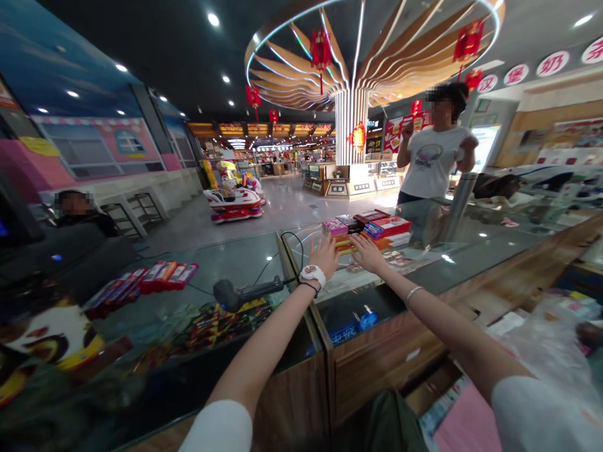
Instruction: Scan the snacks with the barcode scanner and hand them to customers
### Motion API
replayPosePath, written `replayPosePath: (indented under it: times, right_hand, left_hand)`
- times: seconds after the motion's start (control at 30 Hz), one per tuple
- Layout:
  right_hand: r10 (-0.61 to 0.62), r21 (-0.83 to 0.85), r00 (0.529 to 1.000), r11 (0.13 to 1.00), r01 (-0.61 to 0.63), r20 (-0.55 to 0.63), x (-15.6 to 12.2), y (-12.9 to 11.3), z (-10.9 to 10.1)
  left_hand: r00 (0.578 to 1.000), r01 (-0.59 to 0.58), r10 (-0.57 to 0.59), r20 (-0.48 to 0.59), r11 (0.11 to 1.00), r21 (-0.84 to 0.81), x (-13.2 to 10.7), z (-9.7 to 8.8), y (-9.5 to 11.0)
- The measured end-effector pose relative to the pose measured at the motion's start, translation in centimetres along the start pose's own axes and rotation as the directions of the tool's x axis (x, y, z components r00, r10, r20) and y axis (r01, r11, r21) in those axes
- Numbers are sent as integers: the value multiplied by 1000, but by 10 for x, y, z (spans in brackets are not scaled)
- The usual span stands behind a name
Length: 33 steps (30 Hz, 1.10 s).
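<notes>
The left hand (324, 256) and the right hand (368, 253) were spread open against a stack of colourful boxes (367, 229) on the glass-topped desk (226, 263). A barcode scanner (247, 292) lay near the left hand, and a person (436, 157) stood across the desk.

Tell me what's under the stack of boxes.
The stack of boxes sits on the glass counter top; it covers the glass beneath, so whatever lies in the case under that spot cannot be seen.

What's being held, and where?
Nothing seems gripped: the open left hand and right hand reach the near edge of a stack of boxes.
</notes>
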State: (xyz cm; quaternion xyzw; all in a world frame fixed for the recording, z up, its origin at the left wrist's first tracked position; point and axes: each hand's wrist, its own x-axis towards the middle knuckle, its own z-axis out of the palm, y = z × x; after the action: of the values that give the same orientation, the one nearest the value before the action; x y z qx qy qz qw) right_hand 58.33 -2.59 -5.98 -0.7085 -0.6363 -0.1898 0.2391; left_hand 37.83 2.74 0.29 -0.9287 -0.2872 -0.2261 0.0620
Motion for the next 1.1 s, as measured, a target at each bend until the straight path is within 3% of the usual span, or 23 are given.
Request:
replayPosePath:
  times: [0.2,0.47,0.67,0.83,1.1]
  right_hand:
    - [-96,68,995,993,96,-2,5,-55,-19]
    - [-272,231,961,932,278,-56,19,-179,-38]
    - [-373,375,920,842,389,-117,34,-264,-30]
    - [-390,464,911,787,407,-137,47,-325,-16]
    - [-417,621,891,655,430,-178,65,-409,15]
  left_hand:
    - [998,31,-29,-57,999,32,-41,-42,-28]
    - [982,175,-164,-94,975,133,-122,-94,-84]
    - [932,349,-316,-178,916,199,-171,-126,-141]
    - [869,483,-431,-243,845,231,-199,-134,-184]
    - [822,569,-521,-230,769,292,-221,-117,-235]
